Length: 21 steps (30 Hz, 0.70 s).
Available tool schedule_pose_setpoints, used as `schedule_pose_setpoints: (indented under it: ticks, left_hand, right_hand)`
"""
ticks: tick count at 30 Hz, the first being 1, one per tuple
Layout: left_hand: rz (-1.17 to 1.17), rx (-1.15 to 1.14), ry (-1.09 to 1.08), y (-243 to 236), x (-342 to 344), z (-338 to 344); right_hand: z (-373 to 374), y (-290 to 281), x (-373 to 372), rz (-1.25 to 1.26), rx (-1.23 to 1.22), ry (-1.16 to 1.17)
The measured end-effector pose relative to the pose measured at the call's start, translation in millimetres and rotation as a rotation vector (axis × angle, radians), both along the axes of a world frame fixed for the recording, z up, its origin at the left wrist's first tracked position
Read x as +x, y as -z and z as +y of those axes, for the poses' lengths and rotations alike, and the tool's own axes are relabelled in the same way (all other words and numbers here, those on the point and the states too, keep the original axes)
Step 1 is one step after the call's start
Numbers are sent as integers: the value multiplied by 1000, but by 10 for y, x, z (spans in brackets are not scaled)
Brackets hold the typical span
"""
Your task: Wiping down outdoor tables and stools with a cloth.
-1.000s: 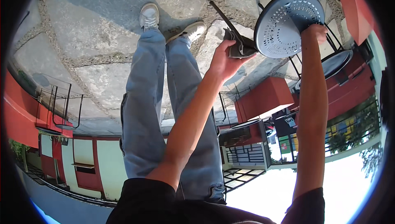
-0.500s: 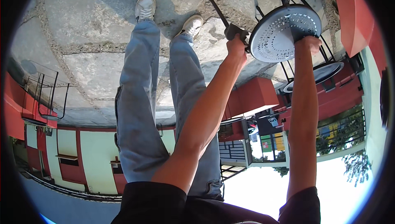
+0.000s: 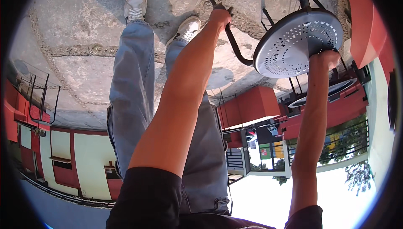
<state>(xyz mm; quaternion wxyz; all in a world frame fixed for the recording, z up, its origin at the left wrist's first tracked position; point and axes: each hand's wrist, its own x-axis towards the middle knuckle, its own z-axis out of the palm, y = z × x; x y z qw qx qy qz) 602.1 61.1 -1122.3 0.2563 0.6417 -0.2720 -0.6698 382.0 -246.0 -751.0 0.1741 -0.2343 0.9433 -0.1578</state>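
A dark grey metal chair has a round seat punched with small holes, and it is tipped so the seat faces me. My left hand is closed around one of its black tube legs, out towards the far end. Small dark edges of a cloth show beside those fingers; most of it is hidden. At the seat's near right edge, my right hand is closed on the rim, with the fingertips out of sight.
My shoes stand on cracked concrete left of the chair. A round-topped piece of furniture is behind my right forearm. Red blocks and a red ledge lie nearby. Another black metal chair stands far left.
My left hand has slid with the dark cloth along the leg, away from the seat. The chair has shifted slightly right and down in view, with my right hand still on the rim.
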Motion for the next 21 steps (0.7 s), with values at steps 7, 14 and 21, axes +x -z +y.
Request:
schedule_pose_setpoints:
  ticks: [7,14,21]
  left_hand:
    - [812,891,-1021,-442,-1943,-625]
    - [783,745,-1067,-1415,-1588,602]
    - [491,386,-1026,-3550,-71,1217]
  right_hand:
    - [-122,-353,-1129,-150,-325,-18]
    - [81,-252,-823,280,-103,88]
    - [10,144,-1476,575,360,-450]
